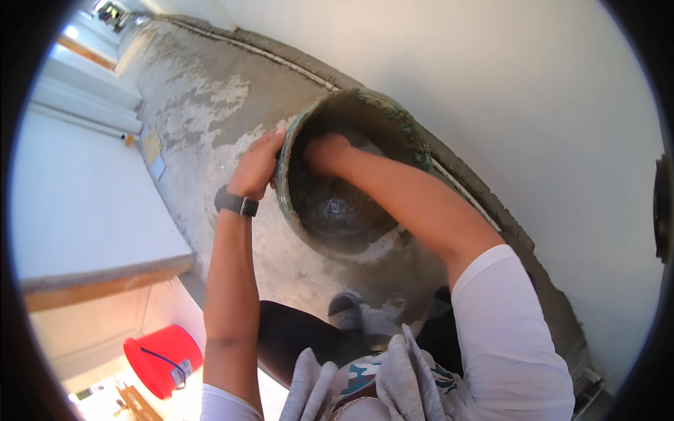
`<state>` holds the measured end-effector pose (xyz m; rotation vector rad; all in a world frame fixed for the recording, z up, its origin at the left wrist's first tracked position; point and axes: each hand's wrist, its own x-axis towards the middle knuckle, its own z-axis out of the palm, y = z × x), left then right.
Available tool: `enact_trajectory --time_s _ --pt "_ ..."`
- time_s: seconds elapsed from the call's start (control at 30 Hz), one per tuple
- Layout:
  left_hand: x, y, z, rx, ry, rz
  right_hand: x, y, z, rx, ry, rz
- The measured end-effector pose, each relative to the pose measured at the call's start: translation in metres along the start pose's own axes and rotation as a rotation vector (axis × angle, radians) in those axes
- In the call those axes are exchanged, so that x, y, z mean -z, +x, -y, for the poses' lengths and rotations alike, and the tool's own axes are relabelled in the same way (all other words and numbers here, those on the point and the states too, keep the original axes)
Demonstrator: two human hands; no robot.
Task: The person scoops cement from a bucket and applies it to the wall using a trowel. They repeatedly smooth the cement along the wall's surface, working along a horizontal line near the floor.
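A large round bucket (399, 133), its green rim crusted with mortar, is tilted in front of me with its mouth facing me. My left hand (258, 165), with a dark watch on the wrist, is closed on the left side of the rim. Reaching down inside is my right hand (327, 153), curled against the inner left wall. Its fingertips are hidden, and I cannot make out what they hold. Dark, shiny wetness (337, 209) shows in the lower part of the bucket.
My shoes (345, 309) stand close to the bucket on a patchy concrete floor (203, 105). A white wall (533, 105) rises on the right, with a pale pipe (281, 63) along its foot. At the lower left is a red bucket (165, 359) with a blue handle.
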<state>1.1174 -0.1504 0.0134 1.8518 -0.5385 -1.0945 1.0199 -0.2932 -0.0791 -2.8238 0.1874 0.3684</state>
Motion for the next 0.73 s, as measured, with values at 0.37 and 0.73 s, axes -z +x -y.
enact_trajectory --time_s 0.37,0.73 --pt "-0.049 -0.016 -0.014 -0.020 0.002 -0.137 0.068 -0.100 -0.044 0.384 -0.343 0.102" --pt "-0.046 0.000 0.004 0.004 -0.208 -0.125 -0.010 -0.047 -0.026 -0.348 0.053 -0.165"
